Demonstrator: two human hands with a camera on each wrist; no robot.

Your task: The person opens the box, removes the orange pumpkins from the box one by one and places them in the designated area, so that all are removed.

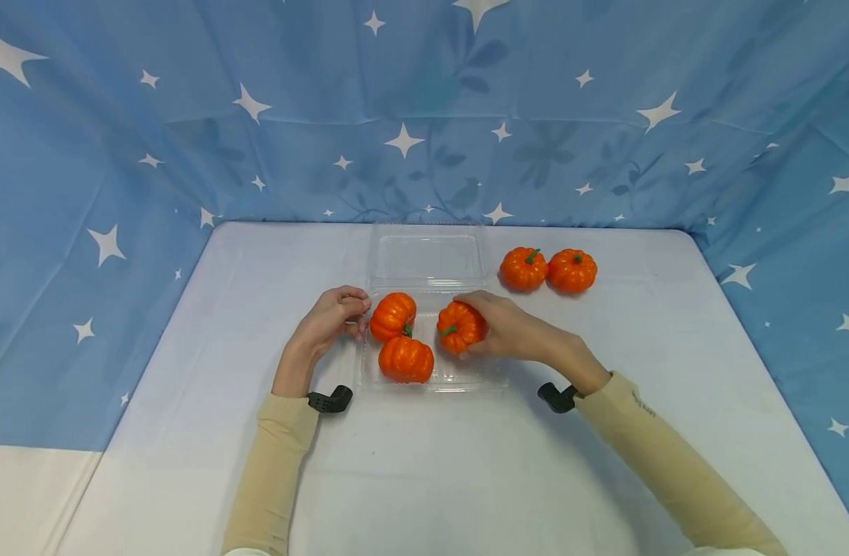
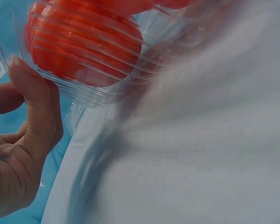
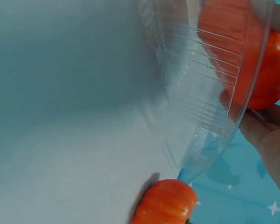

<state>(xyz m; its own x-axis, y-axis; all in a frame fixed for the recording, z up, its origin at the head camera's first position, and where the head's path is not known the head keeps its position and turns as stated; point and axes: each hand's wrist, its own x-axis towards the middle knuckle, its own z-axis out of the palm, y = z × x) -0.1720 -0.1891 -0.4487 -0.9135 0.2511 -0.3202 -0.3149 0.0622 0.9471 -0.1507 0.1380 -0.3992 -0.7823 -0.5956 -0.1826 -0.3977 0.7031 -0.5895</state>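
Observation:
A clear plastic container lies opened out on the table, its base toward me. My right hand grips a small orange pumpkin with a green stem, fingers and thumb around its sides, inside the right half of the base. Two more pumpkins sit in the left half, a rear one and a front one. At the container's left rim, my left hand holds the edge with bent fingers. Through the ribbed wall in the left wrist view shows one pumpkin.
The container's lid lies folded back behind the base. Two other pumpkins, one left and one right, sit side by side on the white table at the back right. A blue star-patterned curtain stands behind the table.

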